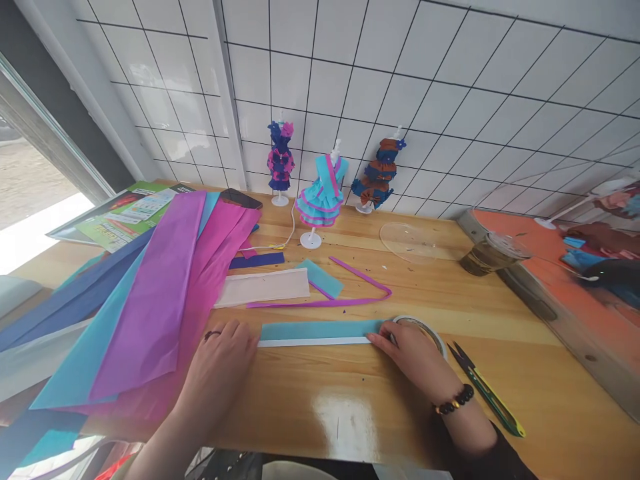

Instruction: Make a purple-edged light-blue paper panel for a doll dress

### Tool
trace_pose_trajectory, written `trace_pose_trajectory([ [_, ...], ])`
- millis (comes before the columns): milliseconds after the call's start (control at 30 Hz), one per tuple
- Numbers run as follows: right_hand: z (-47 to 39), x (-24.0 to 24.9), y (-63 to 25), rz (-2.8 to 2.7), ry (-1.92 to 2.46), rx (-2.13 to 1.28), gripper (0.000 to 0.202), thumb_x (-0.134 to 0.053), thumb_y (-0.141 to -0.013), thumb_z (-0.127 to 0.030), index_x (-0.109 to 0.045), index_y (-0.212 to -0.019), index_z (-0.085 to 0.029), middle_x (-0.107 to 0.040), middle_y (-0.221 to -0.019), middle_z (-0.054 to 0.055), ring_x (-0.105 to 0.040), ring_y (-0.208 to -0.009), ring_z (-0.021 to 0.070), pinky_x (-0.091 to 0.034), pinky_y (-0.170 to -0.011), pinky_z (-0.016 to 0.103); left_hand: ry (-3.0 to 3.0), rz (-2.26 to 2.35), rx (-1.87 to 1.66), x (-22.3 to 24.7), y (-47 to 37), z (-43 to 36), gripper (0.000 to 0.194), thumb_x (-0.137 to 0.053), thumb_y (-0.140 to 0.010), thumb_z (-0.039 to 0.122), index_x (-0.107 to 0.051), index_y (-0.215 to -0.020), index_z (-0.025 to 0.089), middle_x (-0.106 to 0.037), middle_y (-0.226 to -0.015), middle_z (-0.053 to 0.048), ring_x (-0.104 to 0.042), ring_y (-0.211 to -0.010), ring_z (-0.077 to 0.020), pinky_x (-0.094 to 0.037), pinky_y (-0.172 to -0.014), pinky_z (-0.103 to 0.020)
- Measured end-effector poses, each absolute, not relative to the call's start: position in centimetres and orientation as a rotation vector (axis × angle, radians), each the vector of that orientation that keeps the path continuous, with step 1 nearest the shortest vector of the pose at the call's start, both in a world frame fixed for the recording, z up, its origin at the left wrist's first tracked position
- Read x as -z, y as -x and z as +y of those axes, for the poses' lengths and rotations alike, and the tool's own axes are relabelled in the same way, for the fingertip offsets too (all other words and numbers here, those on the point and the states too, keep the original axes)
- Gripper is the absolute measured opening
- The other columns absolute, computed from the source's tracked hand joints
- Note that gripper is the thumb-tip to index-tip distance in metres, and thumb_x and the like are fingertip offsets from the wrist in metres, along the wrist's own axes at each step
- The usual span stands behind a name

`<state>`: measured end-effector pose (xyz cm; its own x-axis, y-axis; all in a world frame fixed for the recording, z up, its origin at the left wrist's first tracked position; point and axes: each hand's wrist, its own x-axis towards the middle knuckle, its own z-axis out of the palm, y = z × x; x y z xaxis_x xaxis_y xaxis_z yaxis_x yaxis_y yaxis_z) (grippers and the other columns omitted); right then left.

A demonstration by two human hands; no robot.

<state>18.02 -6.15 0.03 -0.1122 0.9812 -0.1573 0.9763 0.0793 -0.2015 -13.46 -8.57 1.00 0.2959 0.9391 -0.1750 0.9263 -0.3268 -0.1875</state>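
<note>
A light blue strip (320, 330) of thin paper or fabric lies flat across the table in front of me, with a white band like tape along its near edge. My left hand (227, 350), a dark ring on one finger, presses its curled fingers together at the strip's left end; the fingertips are partly hidden. At the right end, my right hand (413, 350) has thumb and forefinger closed on the strip's corner. A roll of tape (431, 333) lies beside that hand, partly covered by it. Thread snips (487, 390) with a yellow-green handle rest to the right.
Coloured sheets (145, 307) overlap on the left. Behind the strip are a white piece (265, 287), a small blue piece (323, 277) and a bent purple strip (320, 302). Small dressed mannequins (321, 190) line the tiled wall. A drink cup (493, 253) stands right.
</note>
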Motion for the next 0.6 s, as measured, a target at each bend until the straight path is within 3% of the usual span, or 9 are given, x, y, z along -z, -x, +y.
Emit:
trace_pose_trajectory([
  [467,-6.3,-0.3,-17.6,-2.26,2.14,-0.385,0.034,-0.043,-0.084,-0.047,-0.058,-0.068,-0.02,-0.058,-0.071,0.003,-0.055,-0.065,0.0158,-0.032,-0.057,0.025,2.52,-1.948,-0.006,0.4,14.3,-8.6,0.027,-0.036,-0.086,0.015,-0.062,-0.082,0.018,-0.057,-0.079,-0.006,-0.053,-0.079,-0.0234,-0.037,-0.068,-0.031],
  [600,-6.3,-0.3,-17.5,-2.263,2.15,-0.38,0.033,-0.044,-0.084,-0.046,-0.058,-0.069,-0.02,-0.058,-0.071,0.003,-0.055,-0.065,0.0159,-0.031,-0.056,0.025,2.503,-1.981,-0.062,0.5,14.4,-8.7,0.029,-0.034,-0.085,0.014,-0.062,-0.081,0.018,-0.057,-0.081,-0.006,-0.053,-0.081,-0.0227,-0.037,-0.07,-0.032],
])
